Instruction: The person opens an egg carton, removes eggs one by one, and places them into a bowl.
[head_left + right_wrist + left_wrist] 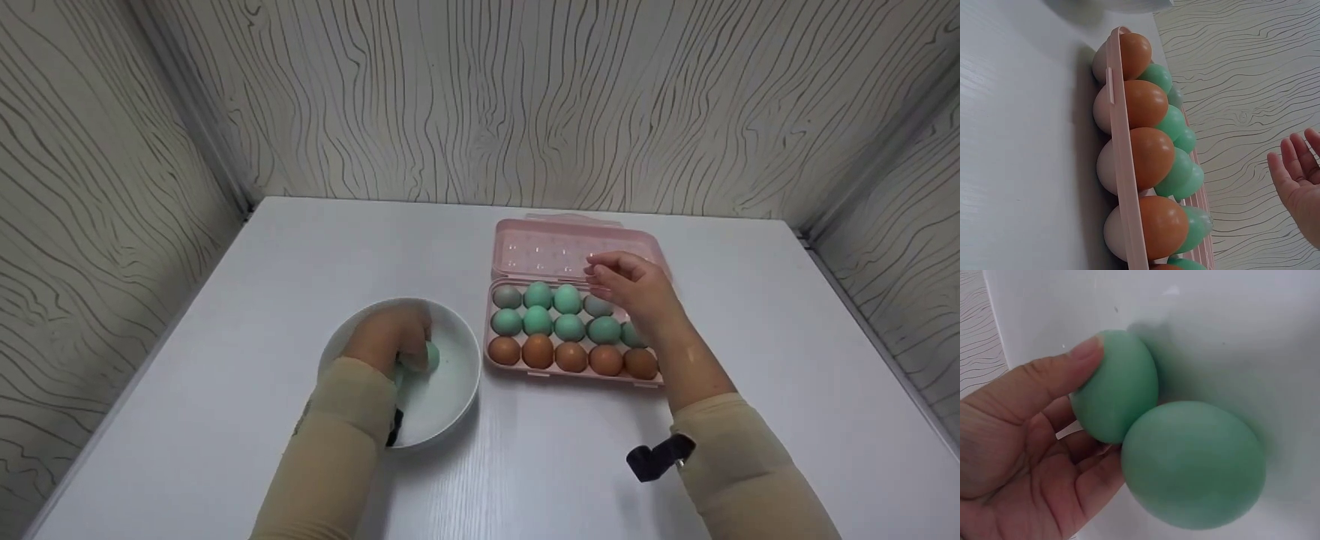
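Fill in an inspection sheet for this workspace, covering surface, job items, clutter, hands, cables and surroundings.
Surface: white table, bowl and carton standing on it side by side.
Bowl: white, green eggs inside.
Carton: pink, lid open; front row of five brown eggs, green and greyish ones behind, partly hidden by the right hand.
Clutter: nothing seen.
Left hand: in the bowl, pinching a green egg, another green egg beside it.
Right hand: above the carton, holding nothing.
Cables: nothing seen; black attachment at the right wrist.
Surroundings: pale panels with wood-grain lines.
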`<control>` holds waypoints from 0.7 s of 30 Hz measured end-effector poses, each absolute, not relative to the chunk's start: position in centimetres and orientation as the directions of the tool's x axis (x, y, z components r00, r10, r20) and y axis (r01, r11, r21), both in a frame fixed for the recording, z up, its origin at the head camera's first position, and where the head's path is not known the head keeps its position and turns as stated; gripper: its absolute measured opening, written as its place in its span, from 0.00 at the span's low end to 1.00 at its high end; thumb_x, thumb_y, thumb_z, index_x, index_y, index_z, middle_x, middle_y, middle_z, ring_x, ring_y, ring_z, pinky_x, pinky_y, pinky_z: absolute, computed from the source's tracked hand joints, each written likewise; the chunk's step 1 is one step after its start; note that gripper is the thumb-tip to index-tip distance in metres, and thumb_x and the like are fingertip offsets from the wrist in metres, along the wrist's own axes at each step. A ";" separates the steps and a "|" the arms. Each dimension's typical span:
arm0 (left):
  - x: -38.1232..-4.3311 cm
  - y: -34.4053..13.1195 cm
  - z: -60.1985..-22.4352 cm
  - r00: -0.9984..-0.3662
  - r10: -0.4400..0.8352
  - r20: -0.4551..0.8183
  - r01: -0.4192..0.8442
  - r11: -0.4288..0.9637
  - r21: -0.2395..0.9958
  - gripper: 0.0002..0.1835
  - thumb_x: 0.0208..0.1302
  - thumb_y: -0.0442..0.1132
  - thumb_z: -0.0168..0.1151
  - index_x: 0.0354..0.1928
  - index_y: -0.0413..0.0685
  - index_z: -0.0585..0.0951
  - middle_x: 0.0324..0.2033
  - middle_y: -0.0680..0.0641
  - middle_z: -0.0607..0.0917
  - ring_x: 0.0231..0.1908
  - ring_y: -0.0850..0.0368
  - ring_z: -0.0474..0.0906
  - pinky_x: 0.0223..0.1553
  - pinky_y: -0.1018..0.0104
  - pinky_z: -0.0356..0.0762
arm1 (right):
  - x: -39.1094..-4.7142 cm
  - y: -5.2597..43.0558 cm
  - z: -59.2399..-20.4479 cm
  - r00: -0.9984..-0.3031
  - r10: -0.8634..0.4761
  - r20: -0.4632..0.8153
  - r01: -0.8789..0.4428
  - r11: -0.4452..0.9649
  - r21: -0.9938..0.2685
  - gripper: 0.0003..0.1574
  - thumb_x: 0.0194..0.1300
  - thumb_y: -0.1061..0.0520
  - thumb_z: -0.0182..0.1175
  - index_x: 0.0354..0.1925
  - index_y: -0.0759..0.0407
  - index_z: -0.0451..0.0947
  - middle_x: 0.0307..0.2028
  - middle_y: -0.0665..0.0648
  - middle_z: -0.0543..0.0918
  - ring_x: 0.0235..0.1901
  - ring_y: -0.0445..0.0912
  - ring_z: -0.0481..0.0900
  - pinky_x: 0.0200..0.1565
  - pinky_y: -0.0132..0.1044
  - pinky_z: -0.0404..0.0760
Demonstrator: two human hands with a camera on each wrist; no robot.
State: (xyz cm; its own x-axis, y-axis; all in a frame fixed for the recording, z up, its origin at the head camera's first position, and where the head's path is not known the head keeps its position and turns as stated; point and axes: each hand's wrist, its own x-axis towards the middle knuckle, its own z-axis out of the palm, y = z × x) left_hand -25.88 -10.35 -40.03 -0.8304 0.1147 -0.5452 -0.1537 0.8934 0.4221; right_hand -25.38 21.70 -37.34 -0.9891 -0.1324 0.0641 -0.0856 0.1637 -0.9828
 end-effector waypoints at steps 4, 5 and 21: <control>-25.8 -10.4 -40.0 -0.829 0.106 -0.550 -0.169 0.889 0.426 0.12 0.45 0.26 0.65 0.19 0.47 0.73 0.22 0.50 0.70 0.25 0.54 0.66 0.22 0.63 0.66 | -25.5 21.9 -37.6 -0.986 -0.142 0.081 -0.103 0.153 -0.983 0.24 0.64 0.51 0.55 0.51 0.66 0.70 0.49 0.65 0.73 0.46 0.43 0.77 0.49 0.39 0.75; -25.8 -10.4 -39.9 -0.829 0.106 -0.549 -0.167 0.890 0.425 0.13 0.45 0.26 0.65 0.17 0.48 0.71 0.20 0.51 0.68 0.23 0.54 0.65 0.21 0.64 0.65 | -25.5 21.9 -37.7 -0.986 -0.145 0.085 -0.106 0.151 -0.983 0.23 0.64 0.51 0.55 0.51 0.66 0.70 0.49 0.64 0.74 0.45 0.43 0.77 0.49 0.39 0.75; -25.5 -11.2 -38.3 -0.823 0.070 -0.564 -0.242 0.855 0.459 0.24 0.45 0.34 0.69 0.48 0.55 0.77 0.41 0.51 0.78 0.45 0.51 0.69 0.46 0.52 0.69 | -25.6 22.2 -37.5 -0.985 -0.151 0.081 -0.107 0.176 -0.979 0.24 0.64 0.50 0.56 0.51 0.65 0.71 0.47 0.61 0.75 0.45 0.42 0.77 0.48 0.37 0.76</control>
